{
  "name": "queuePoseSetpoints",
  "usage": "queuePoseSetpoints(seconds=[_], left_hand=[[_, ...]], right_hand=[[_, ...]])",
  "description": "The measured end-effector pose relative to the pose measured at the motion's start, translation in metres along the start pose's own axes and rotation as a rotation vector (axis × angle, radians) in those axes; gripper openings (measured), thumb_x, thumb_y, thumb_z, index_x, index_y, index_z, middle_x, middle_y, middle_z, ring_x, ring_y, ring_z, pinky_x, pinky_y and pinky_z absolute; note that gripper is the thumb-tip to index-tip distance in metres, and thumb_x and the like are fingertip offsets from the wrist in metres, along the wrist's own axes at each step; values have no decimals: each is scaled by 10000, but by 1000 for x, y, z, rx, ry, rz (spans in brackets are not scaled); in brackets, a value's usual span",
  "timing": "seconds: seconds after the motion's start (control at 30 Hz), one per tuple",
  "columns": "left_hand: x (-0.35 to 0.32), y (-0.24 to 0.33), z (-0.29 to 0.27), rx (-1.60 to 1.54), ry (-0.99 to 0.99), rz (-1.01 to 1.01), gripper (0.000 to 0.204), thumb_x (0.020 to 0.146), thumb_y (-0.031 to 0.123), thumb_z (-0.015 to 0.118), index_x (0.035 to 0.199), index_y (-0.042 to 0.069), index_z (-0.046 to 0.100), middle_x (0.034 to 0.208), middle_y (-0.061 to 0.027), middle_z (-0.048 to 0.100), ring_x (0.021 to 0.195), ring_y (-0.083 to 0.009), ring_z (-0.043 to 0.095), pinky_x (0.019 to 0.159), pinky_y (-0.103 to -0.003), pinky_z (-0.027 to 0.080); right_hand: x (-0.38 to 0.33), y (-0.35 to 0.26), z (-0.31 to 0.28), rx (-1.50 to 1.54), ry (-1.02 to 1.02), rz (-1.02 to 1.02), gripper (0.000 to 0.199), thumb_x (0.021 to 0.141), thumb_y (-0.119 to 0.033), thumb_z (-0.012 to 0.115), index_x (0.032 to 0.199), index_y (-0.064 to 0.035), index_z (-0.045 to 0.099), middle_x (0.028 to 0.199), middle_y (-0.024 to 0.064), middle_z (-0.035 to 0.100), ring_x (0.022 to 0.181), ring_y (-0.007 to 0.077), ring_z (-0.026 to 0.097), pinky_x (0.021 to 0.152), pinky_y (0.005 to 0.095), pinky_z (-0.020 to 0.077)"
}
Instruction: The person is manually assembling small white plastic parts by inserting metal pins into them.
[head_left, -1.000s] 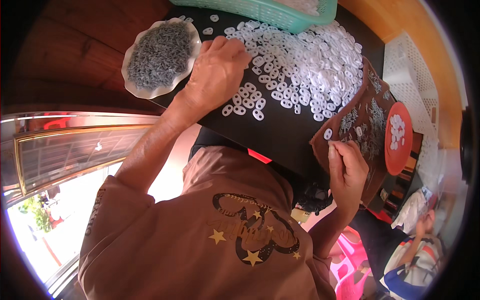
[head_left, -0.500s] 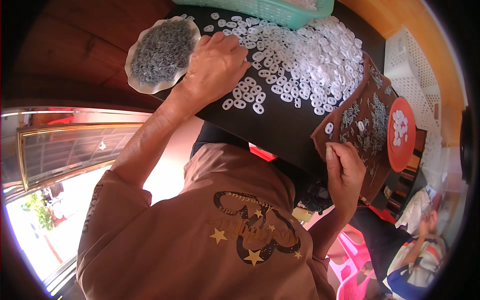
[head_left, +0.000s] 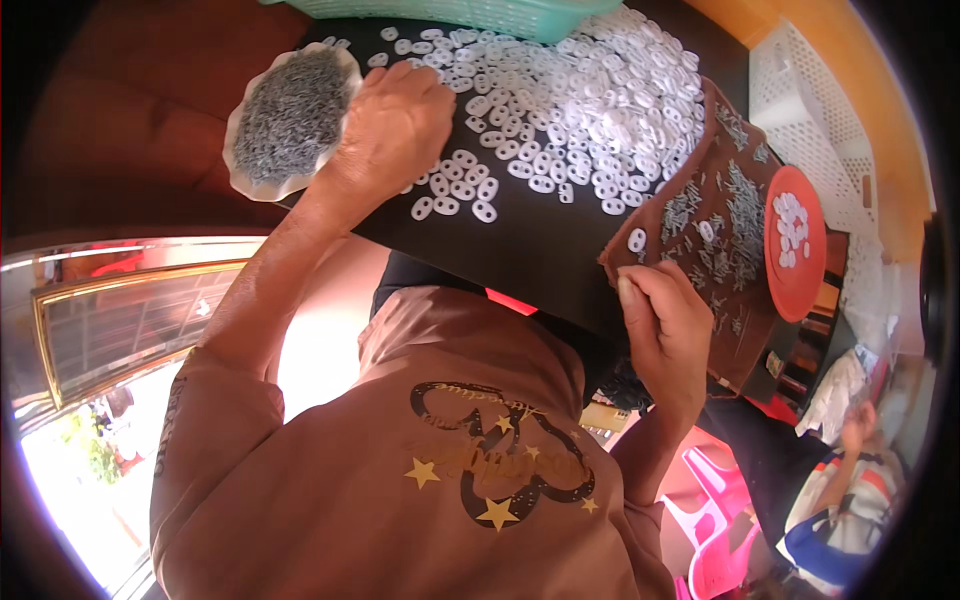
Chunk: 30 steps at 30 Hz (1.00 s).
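Over the left part of the dark table (head_left: 480,250), my left hand (head_left: 400,115) is closed, back upward, beside a scalloped white bowl (head_left: 238,130) heaped with small grey pins (head_left: 295,115). Its fingertips are hidden, so what they hold does not show. White oval pieces with two holes (head_left: 462,190) lie around it. My right hand (head_left: 668,325) is closed in a pinch at the near edge of a brown cloth (head_left: 690,260); anything between its thumb and fingers is too small to name. Just beyond the thumb, one white oval piece (head_left: 637,240) rests on the cloth among scattered grey pins (head_left: 742,220).
A large heap of white pieces (head_left: 630,90) covers the table's far middle, below a green basket (head_left: 530,18). On the right are an orange-red plate (head_left: 800,270) with several white pieces and a white perforated basket (head_left: 800,110). Another person (head_left: 840,520) sits near a pink chair (head_left: 715,520).
The whole view has shifted, so the table and its things appear farther left. Both hands keep nearly the same closed pose; my right hand sits slightly farther left against the cloth.
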<state>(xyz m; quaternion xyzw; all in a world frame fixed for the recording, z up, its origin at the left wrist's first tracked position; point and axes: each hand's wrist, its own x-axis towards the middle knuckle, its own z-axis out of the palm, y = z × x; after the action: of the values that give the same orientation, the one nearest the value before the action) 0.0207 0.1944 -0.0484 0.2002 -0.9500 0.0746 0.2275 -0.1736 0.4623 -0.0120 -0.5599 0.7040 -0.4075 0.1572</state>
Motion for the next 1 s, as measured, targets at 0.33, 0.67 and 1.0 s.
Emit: queuePoseSetpoints(seconds=[0.33,0.67,1.0], left_hand=[[16,72,-55,-1347,-265,-679,135,972,136,646,953,3,656,822,28,609,744,-41,515,658,-218,432],[12,116,-48,-2325,-274,-890,237,990,216,627,1092,2,616,911,-21,610,808,-103,520,751,-245,423],[6,126,-38,-2009,-237,-765,280,1080,239,438,991,20,587,856,-2,534,789,-78,449,735,-235,388]], right_hand=[[46,-25,20,254,45,-139,345,870,-49,715,1192,-37,592,843,118,611,705,271,628,619,349,512],[62,-20,28,315,190,-309,199,864,-32,728,1038,-18,631,765,85,622,595,199,613,516,300,477],[64,-17,34,-14,222,-302,299,867,-128,747,718,-65,496,607,80,463,458,258,491,410,364,381]])
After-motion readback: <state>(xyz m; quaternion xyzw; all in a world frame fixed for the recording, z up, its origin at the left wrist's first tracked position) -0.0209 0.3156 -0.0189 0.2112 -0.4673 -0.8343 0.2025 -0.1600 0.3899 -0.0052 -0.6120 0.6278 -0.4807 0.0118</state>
